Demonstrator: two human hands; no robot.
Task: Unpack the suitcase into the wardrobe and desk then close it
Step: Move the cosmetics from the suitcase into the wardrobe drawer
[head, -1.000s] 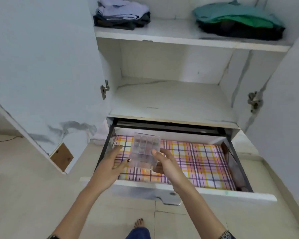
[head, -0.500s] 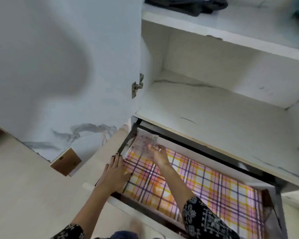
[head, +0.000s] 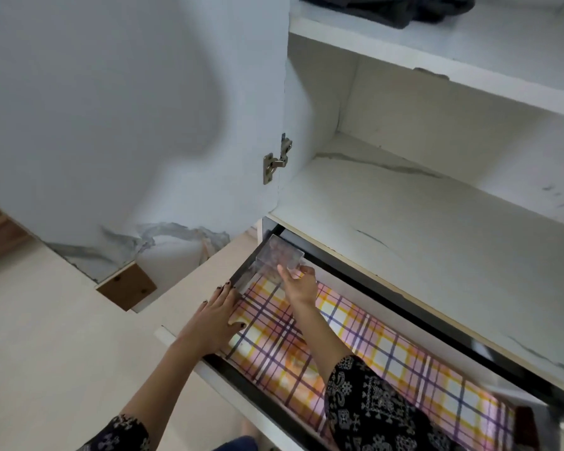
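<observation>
a: what's the box like?

b: small, flat and rectangular, in clear hard plastic with compartments. what's inside them is too blurred to tell. the clear box (head: 279, 260) is tilted at the far left corner of the open drawer (head: 241, 382), up against its dark metal side.

a: and the drawer bottom?

b: it's lined with a glossy plaid sheet (head: 388, 353), pink, yellow and white crossed with purple lines. i can't tell whether the box touches it.

a: the hands?

b: the right hand (head: 298, 286) grips the box at its near edge, thumb on the front face and fingers curled behind. the left hand (head: 214, 320) lies flat on the drawer's left rim. its fingers are straight and close together, its thumb is over the plaid, and it holds nothing. the nails are dark. both sleeves are black with a white print.

a: the room?

b: it's a white wardrobe with grey marble-like veins. the door (head: 111, 125) is swung open to the left on a metal hinge (head: 275, 159). there's a smooth shelf (head: 437, 229) just above the drawer, and dark folded clothes (head: 388, 8) on the shelf higher up. a small wooden block (head: 126, 286) sits at the door's lower corner. the floor (head: 46, 353) is pale.
</observation>
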